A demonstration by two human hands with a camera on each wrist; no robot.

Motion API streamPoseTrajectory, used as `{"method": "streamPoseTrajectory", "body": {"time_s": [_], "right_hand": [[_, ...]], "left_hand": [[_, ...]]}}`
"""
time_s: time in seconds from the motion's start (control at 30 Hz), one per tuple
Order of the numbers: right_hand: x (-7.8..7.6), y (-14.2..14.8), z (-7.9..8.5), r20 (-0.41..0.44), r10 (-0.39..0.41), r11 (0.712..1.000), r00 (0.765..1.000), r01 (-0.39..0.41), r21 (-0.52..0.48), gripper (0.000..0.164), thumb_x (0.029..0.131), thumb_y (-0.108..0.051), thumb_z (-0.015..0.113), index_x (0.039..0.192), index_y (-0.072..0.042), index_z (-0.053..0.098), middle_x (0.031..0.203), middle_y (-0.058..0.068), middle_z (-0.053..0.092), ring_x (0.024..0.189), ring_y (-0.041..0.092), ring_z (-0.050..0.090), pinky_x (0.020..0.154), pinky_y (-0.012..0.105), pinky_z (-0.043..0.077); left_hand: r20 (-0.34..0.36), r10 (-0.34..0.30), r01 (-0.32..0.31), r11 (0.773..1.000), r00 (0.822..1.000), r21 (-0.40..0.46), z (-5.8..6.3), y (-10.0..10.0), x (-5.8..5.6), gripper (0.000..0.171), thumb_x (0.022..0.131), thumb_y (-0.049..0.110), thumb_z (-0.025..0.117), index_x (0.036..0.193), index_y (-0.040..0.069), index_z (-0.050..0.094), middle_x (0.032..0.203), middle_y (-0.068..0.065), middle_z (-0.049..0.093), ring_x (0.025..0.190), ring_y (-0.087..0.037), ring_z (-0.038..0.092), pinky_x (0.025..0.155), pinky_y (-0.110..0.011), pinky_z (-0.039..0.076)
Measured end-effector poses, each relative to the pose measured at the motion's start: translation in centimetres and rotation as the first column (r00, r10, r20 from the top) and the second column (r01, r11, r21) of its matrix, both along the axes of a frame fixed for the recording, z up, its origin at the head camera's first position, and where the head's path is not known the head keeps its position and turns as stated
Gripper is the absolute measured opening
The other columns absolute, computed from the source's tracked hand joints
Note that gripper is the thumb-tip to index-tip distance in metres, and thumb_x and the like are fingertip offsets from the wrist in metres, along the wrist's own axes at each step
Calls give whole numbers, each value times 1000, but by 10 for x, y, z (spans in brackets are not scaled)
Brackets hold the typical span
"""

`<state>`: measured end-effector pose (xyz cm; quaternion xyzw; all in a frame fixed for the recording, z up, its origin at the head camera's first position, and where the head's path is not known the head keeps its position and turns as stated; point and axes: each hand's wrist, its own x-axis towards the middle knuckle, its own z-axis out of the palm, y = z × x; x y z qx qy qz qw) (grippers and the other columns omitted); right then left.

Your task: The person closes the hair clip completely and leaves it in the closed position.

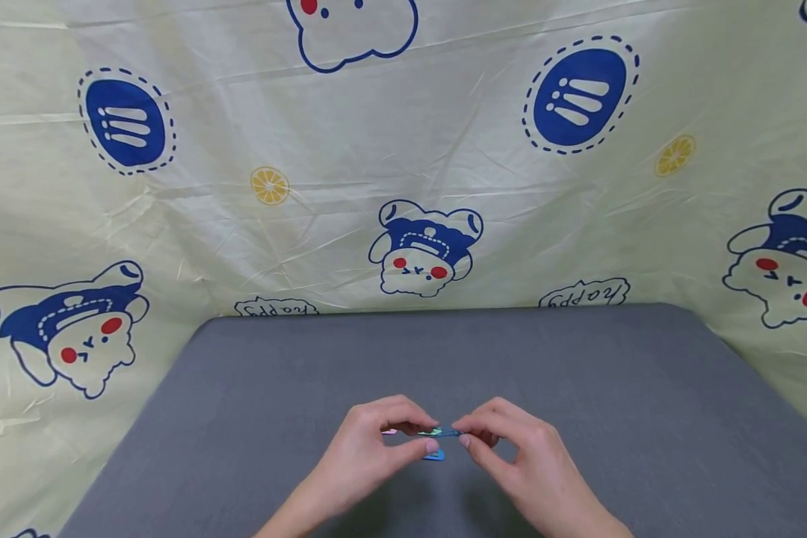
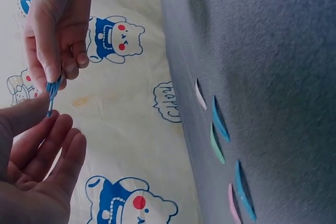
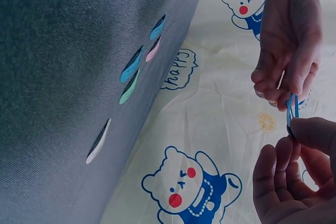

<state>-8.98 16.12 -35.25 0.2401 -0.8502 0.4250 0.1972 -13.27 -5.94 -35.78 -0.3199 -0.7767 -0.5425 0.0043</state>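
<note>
A blue snap hair clip point(image 3: 297, 107) is stretched between my two hands above the grey table. My left hand point(image 1: 370, 441) pinches one end of it between thumb and fingertips. At the other end, my right hand point(image 1: 521, 441) grips it with thumb and index finger. Seen from the right wrist, the clip's narrow strips stand slightly apart. On the cloth below lie a white hair clip point(image 2: 200, 96), a green hair clip point(image 2: 216, 145), a pink hair clip point(image 2: 232, 203) and two blue ones, one blue hair clip point(image 3: 131, 64) beside the green.
The grey cloth-covered table point(image 1: 276, 373) reaches back to a pale curtain point(image 1: 444, 134) printed with cartoon bears and orange slices. In the head view, my hands partly hide the hair clips on the table.
</note>
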Motion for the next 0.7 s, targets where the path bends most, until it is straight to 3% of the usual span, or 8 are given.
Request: {"method": "streamPoseTrajectory", "body": {"time_s": [0.23,0.43,0.57,0.7], "right_hand": [[-2,-2,-3,51,-51,999,997,52,-8,23,89,-13,74,98,-34,71,91,-17,62,74,3,55,60,23,48],[-1,-5,-5,132,-111,993,985,115,-25,19,89,-17,74,94,-35,71,89,-21,61,72,4,55,61,25,49],[-1,-6,-8,113,-87,995,990,93,-49,17,90,-17,73,95,-33,72,90,-20,61,73,5,56,63,25,50],[-3,-5,-12,45,-30,996,999,33,-80,17,92,-16,70,98,-31,71,93,-15,63,77,6,57,66,25,50]], "left_hand": [[-96,49,-43,997,994,64,-7,3,0,2,86,23,78,88,23,77,86,15,68,81,-8,64,77,-30,50],[-116,94,-80,990,989,118,-10,6,2,13,84,11,79,85,24,77,83,14,68,78,-9,63,73,-30,49],[-102,100,-86,987,990,135,-11,6,3,14,83,10,79,83,24,76,81,14,68,77,-10,62,72,-30,48],[-66,60,-48,985,996,165,-11,6,2,14,83,8,79,81,22,76,80,11,68,76,-13,62,71,-30,49]]}}
